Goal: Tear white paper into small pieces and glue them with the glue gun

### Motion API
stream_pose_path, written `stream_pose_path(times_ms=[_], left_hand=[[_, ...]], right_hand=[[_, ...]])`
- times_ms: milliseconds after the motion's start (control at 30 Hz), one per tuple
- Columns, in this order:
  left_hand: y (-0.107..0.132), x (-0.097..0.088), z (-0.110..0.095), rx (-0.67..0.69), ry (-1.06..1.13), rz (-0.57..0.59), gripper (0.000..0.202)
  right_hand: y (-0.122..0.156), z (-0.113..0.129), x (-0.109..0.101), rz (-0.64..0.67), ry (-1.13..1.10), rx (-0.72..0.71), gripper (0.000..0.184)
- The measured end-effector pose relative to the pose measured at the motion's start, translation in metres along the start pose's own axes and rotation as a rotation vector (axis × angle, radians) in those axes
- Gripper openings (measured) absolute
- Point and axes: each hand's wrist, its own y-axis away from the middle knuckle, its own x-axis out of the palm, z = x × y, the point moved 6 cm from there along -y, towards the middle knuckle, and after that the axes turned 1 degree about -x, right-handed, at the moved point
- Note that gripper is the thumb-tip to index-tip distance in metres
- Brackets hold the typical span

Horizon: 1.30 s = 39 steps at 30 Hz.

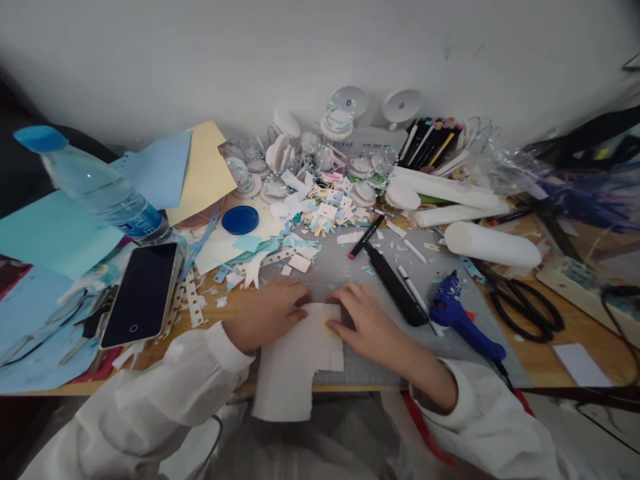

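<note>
A sheet of white paper (290, 367) with a notch cut from its lower right side lies partly on the grey cutting mat (360, 360) and hangs past the table's front edge. My left hand (273, 310) grips its upper left, thumb on top and fingers curled at the far edge. At the upper right corner my right hand (367, 323) pinches the same paper between thumb and fingers. Fingertips of both hands are partly hidden behind the paper's top edge. Beyond them lie small paper scraps (300, 263), a black marker (367, 237) and a long black utility knife (397, 283).
To the right are a blue glue gun (465, 317), black-handled scissors (530, 307) and a white foam roll (493, 245). A phone (143, 293) and an upright water bottle (105, 187) stand left. Cut paper and foam discs crowd the back, beside a box of markers (430, 143).
</note>
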Motion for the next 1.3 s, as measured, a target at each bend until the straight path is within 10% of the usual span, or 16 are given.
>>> stream_pose_path(times_ms=[533, 1300], left_hand=[[-0.015, -0.004, 0.013, 0.003, 0.393, 0.111, 0.021], [-0.013, 0.01, 0.028, -0.148, 1.006, 0.126, 0.024]], right_hand=[[-0.049, -0.013, -0.007, 0.237, -0.332, -0.034, 0.017], [-0.035, -0.019, 0.0, -0.06, -1.05, 0.24, 0.019]])
